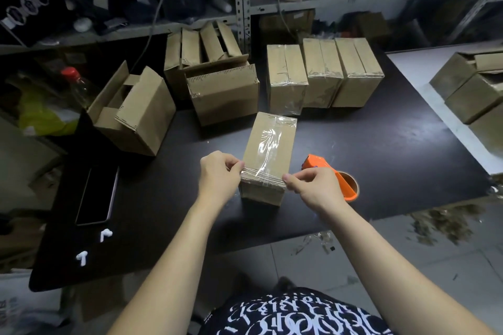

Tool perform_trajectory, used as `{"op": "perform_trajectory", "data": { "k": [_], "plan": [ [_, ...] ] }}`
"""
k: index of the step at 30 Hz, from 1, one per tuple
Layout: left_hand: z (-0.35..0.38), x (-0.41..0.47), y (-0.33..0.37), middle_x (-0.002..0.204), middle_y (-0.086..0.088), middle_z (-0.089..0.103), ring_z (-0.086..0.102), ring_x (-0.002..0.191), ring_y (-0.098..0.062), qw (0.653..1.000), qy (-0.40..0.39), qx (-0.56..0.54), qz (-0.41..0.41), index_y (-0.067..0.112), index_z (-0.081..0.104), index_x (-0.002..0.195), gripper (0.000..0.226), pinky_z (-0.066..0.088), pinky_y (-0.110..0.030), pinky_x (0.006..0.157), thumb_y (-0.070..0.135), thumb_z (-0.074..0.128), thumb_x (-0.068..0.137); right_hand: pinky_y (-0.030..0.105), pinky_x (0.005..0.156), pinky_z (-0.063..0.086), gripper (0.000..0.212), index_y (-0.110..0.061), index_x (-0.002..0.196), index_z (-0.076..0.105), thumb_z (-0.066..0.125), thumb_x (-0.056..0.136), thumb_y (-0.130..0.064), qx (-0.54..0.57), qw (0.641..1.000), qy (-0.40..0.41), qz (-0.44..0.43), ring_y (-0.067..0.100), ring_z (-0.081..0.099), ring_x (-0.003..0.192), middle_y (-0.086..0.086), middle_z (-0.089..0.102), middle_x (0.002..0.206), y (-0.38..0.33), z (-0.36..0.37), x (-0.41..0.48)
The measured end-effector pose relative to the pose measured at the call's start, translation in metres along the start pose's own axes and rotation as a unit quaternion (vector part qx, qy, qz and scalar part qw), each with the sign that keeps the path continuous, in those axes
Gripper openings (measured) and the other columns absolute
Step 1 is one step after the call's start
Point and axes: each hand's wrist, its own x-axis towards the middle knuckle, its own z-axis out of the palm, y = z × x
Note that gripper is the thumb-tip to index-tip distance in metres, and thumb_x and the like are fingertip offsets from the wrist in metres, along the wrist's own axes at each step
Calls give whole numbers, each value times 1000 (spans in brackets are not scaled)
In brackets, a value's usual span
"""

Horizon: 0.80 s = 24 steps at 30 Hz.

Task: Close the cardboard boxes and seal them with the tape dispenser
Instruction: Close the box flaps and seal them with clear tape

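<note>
Nearest me, at the lower left of the frame, two white earbuds lay on the black counter, with a dark phone lying flat just beyond them. At the centre, my left hand pinched the clear tape at the near left corner of the cardboard box, thumb and fingertips curled onto its top edge. My right hand pinched the same strip at the near right corner. The box sat closed on the counter between my hands, one end toward me, with wrinkled tape running along its top. Just right of it, partly behind my right hand, the orange tape dispenser rested on the counter, touching nothing I could make out. Farther back at the left, an open box stood tilted with its flaps up, and another open box stood near the middle. To the right of that stood a row of taped boxes, side by side. Metal shelving filled the top of the frame.
</note>
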Motion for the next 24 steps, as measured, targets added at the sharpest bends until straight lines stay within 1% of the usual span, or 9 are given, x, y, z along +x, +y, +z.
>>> {"op": "perform_trajectory", "data": {
  "k": [2, 5, 8, 10, 12, 15, 19, 21, 24],
  "plan": [
    [1, 0, -1, 82, 6, 65, 64, 84, -17, 1000, 2, 3, -2, 12, 82, 91, 13, 53, -32, 77, 19, 73, 95, 23, 65, 52, 20, -20, 77, 83, 83, 89, -36, -1, 1000, 4, -2, 13, 71, 78, -6, 76, 71, -2, 0, -1],
    [1, 4, -6, 82, 6, 72, 67, 83, -14, 999, -25, -16, -18, 15, 83, 88, 13, 56, -32, 78, 22, 73, 95, 19, 61, 45, 19, -21, 75, 82, 83, 89, -34, -16, 1000, 20, -13, 8, 66, 72, -8, 75, 70, -2, -1, -2],
    [1, 6, -11, 74, 6, 73, 69, 77, -14, 996, -51, -64, -44, 17, 82, 82, 16, 56, -31, 75, 21, 73, 94, 18, 63, 44, 19, -22, 74, 80, 82, 90, -32, -31, 998, 29, -41, 6, 68, 73, -8, 75, 71, -1, -3, -3],
    [2, 4, -12, 69, 5, 72, 69, 77, -18, 993, -56, -92, -52, 17, 79, 74, 23, 55, -32, 74, 19, 72, 96, 22, 66, 46, 19, -23, 75, 79, 79, 92, -33, -53, 996, 41, -64, 6, 68, 74, -9, 75, 73, 0, -1, -3],
    [4, 2, -13, 68, 2, 72, 70, 77, -20, 991, -58, -110, -52, 18, 75, 68, 29, 55, -32, 75, 18, 71, 97, 29, 70, 51, 19, -27, 77, 75, 76, 93, -36, -70, 992, 58, -82, 7, 68, 77, -12, 73, 76, 3, 3, -2],
    [7, -2, -14, 67, -2, 71, 64, 70, -15, 987, -53, -140, -52, 16, 78, 73, 26, 54, -30, 74, 15, 69, 97, 35, 74, 54, 19, -30, 80, 69, 72, 97, -38, -83, 989, 68, -100, 9, 67, 81, -13, 72, 80, 6, 5, -4],
    [11, -7, -17, 67, -1, 70, 63, 70, -15, 985, -42, -162, -48, 13, 76, 71, 28, 54, -33, 75, 15, 69, 98, 31, 76, 54, 19, -24, 84, 70, 68, 100, -36, -75, 991, 48, -96, 7, 67, 80, -11, 73, 80, 4, 1, -5],
    [13, -8, -17, 70, 3, 70, 66, 73, -17, 986, -28, -162, -37, 13, 77, 74, 25, 53, -32, 74, 16, 70, 97, 31, 77, 53, 20, -23, 87, 70, 66, 101, -36, -76, 992, 39, -94, 7, 67, 80, -10, 73, 81, 4, -1, -5],
    [16, -10, -17, 81, 2, 72, 68, 76, -16, 984, -4, -175, -27, 14, 78, 83, 15, 54, -30, 74, 15, 72, 96, 32, 78, 54, 20, -23, 89, 67, 63, 103, -36, -73, 993, 29, -93, 7, 69, 81, -9, 74, 82, 4, -1, -5]
  ]
}}
